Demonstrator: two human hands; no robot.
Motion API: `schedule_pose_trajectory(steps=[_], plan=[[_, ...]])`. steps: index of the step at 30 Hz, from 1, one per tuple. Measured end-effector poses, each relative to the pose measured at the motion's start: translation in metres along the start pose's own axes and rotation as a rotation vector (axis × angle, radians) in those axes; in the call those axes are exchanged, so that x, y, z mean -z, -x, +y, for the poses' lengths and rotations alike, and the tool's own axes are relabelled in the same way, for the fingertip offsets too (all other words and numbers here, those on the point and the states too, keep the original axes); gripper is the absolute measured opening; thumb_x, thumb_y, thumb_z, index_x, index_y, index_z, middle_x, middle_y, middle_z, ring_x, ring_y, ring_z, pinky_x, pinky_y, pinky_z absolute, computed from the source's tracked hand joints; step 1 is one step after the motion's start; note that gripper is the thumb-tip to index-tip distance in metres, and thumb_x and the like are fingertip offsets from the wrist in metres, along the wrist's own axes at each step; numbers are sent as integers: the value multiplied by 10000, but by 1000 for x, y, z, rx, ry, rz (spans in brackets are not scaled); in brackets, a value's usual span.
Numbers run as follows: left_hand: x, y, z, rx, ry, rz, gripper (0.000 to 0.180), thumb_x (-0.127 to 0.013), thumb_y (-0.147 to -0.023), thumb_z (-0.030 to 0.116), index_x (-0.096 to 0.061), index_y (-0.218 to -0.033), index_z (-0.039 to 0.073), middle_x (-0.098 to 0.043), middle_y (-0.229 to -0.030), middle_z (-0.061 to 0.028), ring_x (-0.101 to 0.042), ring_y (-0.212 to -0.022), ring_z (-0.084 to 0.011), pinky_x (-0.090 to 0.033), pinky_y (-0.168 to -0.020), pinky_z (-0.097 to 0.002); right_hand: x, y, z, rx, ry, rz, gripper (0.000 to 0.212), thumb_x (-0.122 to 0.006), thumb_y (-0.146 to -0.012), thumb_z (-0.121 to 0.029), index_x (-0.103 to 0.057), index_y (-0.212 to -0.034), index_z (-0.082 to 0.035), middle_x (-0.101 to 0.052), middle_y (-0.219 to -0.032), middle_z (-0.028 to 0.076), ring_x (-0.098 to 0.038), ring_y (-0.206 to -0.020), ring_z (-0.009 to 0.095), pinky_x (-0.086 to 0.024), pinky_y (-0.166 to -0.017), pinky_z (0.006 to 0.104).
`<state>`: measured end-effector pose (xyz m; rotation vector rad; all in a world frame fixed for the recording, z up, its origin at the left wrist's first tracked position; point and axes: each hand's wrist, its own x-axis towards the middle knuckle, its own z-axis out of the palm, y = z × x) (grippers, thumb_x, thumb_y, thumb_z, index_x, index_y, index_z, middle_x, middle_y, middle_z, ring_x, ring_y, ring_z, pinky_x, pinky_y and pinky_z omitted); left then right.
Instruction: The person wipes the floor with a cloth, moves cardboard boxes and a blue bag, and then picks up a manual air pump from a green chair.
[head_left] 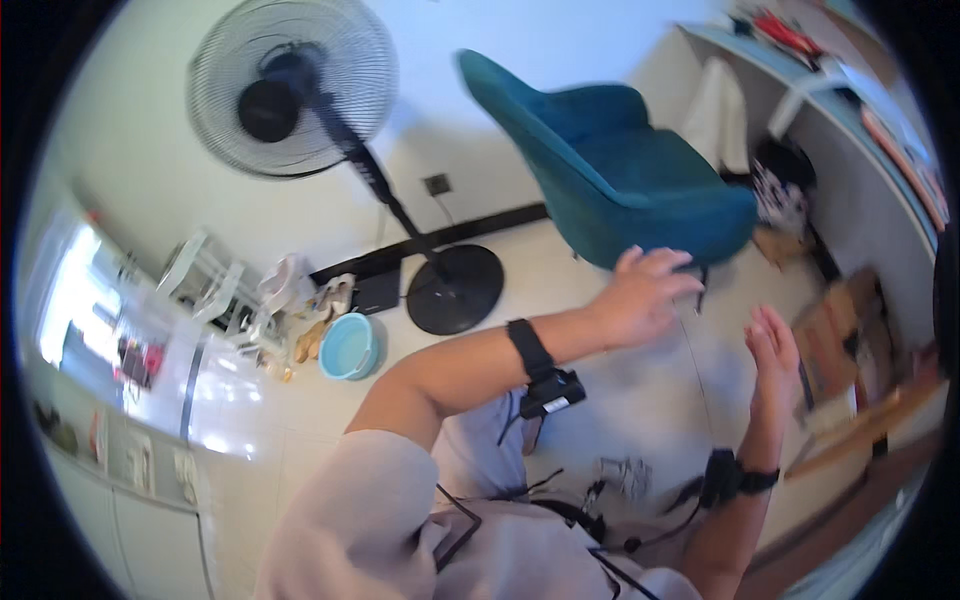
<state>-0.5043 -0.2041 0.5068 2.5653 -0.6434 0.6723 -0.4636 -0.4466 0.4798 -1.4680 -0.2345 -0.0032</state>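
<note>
My left hand [650, 298] reaches out in front of the teal upholstered chair [610, 170], just below the chair's lower edge in the picture. Its fingers are apart and slightly bent, with nothing seen in them. To its right my right hand [774, 350] is raised, fingers stretched upward and close together, also holding nothing that I can see. A gap of tiled floor shows between the two hands. Each forearm wears a black strap; a small black device [552, 394] hangs from the left one, and another dark device [722, 478] sits at the right wrist.
A black pedestal fan [455, 290] stands left of the chair, with a light blue basin [349, 347] and shoes [337, 295] near its base. Cardboard boxes [840, 335] lie at the right under a cluttered desk [810, 75]. Black cables cross my lap.
</note>
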Motion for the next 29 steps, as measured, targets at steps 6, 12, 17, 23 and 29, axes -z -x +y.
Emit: schedule_pose_trajectory(steps=[6, 12, 17, 23, 29], plan=[[-41, 17, -45, 245, 441, -213, 264, -609, -756, 35, -628, -1016, 79, -581, -1118, -156, -544, -1057, -272, -431, -884, -340, -7, -18, -5, 36, -37, 36, 390, -575, -841, -93, -500, -1203, 27, -563, -1151, 131, -532, -1052, 147, -415, -885, 236], [-80, 29, -49, 445, 708, -480, 216, -605, -800, 82, -629, -1013, 61, -649, -984, -83, -597, -950, -200, -429, -879, -295, 14, -25, 3, 51, 68, 110, 347, -549, -868, -142, -524, -1189, -12, -596, -1098, 79, -575, -912, 120, -436, -818, 238], [-80, 25, -32, 63, 249, -596, 233, -586, -817, 167, -606, -1045, 120, -619, -1052, -66, -567, -983, -243, -284, -1005, -459, 15, -26, 15, -14, 98, 154, 312, -558, -855, -114, -549, -1145, 2, -614, -1043, 74, -573, -890, 106, -440, -795, 223], [-79, 23, -17, -42, 185, -672, 249, -582, -809, 172, -593, -1054, 132, -612, -1036, -46, -564, -995, -224, -235, -1017, -513, 23, -13, 22, -31, 189, 230, 271, -570, -836, -95, -583, -1083, 14, -640, -965, 44, -578, -844, 90, -440, -720, 204], [-71, 44, -10, -146, 44, -714, 278, -587, -799, 169, -576, -1075, 141, -610, -1021, -51, -570, -982, -224, -211, -1035, -511, 30, 34, 27, -116, 264, 248, 363, -583, -840, -183, -552, -1172, -41, -614, -1070, 68, -573, -929, 129, -429, -843, 265]])
